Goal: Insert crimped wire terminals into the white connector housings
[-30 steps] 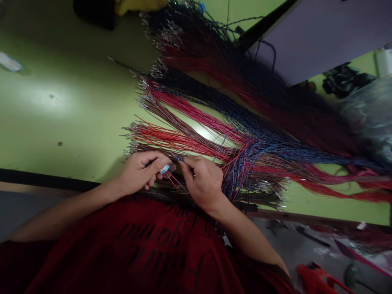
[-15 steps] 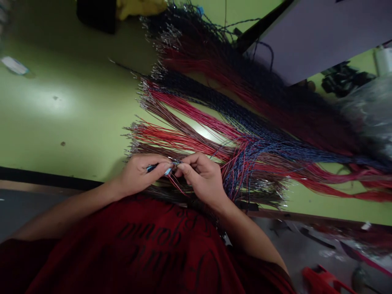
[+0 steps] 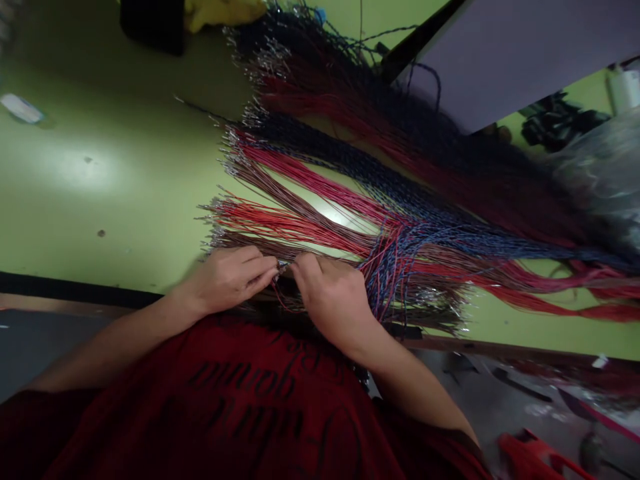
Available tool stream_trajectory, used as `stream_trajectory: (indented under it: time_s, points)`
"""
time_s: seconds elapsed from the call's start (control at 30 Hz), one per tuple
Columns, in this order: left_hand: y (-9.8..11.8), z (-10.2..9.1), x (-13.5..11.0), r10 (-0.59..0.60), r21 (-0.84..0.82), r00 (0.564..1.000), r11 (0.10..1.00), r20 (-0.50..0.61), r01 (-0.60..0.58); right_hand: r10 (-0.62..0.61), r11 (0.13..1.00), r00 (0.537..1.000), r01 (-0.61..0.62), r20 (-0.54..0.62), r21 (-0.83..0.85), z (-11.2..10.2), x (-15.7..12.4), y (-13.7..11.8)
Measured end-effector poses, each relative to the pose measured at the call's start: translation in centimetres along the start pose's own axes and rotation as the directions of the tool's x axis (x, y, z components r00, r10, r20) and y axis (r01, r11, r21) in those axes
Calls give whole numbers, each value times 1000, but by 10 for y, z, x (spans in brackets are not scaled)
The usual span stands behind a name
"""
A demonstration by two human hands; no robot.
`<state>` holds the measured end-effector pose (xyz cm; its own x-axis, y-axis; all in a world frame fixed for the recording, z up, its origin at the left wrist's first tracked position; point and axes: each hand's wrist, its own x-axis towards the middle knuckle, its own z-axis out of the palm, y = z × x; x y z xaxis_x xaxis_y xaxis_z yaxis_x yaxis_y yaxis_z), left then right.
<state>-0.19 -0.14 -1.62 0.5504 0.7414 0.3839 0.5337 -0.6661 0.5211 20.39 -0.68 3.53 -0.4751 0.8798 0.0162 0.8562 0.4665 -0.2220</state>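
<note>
Close to my body at the table's near edge, my two hands meet fingertip to fingertip. My left hand (image 3: 233, 277) is closed in a pinch round a small connector, mostly hidden by its fingers. Facing it, my right hand (image 3: 333, 293) pinches the end of a thin wire (image 3: 283, 268) at the connector. Dark red wires (image 3: 283, 303) hang in a loop below the fingers. Just beyond the hands lie loose bundles of brown wires (image 3: 250, 245) and red-orange wires (image 3: 280, 223), their metal terminals (image 3: 213, 217) pointing left.
Blue twisted wires (image 3: 400, 267) cross over the bundles to the right. More dark blue and red wires (image 3: 350, 120) stretch across the green table (image 3: 100, 193). A grey panel (image 3: 510, 60) stands at upper right, near a clear plastic bag (image 3: 595, 167). A small white object (image 3: 21, 108) lies far left.
Both hands have rolled over, backs now turned up, and the light blue connector in the left fingers has become mostly hidden. The right hand's fingers have closed in over the wire.
</note>
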Motion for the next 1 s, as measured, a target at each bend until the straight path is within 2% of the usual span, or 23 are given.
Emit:
stream_trajectory:
  time_s: [0.1, 0.17, 0.27, 0.33, 0.4, 0.47, 0.53, 0.6, 0.7, 0.77, 0.87, 1.0]
  points:
    - [3, -1, 0, -2, 166, 1000, 986, -1, 2, -22, 988, 993, 4, -116, -153, 7, -1, -9]
    - [6, -2, 0, -27, 244, 1000, 969, -2, 27, -25, 988, 988, 1, -153, -153, 13, -1, -10]
    - [8, -2, 0, -54, 307, 998, 950, -16, 56, 23, 998, 989, -33, -146, -62, 19, 0, -8]
    - [8, -2, 0, -62, 289, 998, 955, -30, 68, 62, 998, 986, -60, -152, 16, 22, -1, -6]
    - [7, -1, 0, -93, 198, 994, 975, -53, 102, 59, 997, 977, -45, -206, 68, 25, 0, -5]
    - [7, -2, 2, -210, 38, 975, 976, -72, 213, 29, 995, 956, -1, -290, 96, 26, 0, -4]
    - [8, -4, 4, -401, -166, 916, 905, -30, 391, 21, 993, 931, 24, -364, 120, 27, 1, -3]
    - [11, -7, 8, -557, -378, 824, 744, 102, 550, 28, 988, 913, 37, -407, 149, 28, 2, -2]
    - [15, -10, 12, -623, -607, 716, 447, 315, 656, 17, 979, 905, 72, -425, 192, 28, 1, 0]
    - [16, -10, 14, -637, -661, 676, 330, 371, 674, 24, 966, 912, 84, -409, 243, 29, 0, 0]
    - [15, -9, 14, -666, -674, 648, 288, 370, 680, 93, 923, 936, 48, -341, 382, 27, -2, -2]
    - [16, -10, 16, -666, -662, 650, 304, 367, 685, 193, 805, 959, -32, -210, 593, 22, -1, -5]
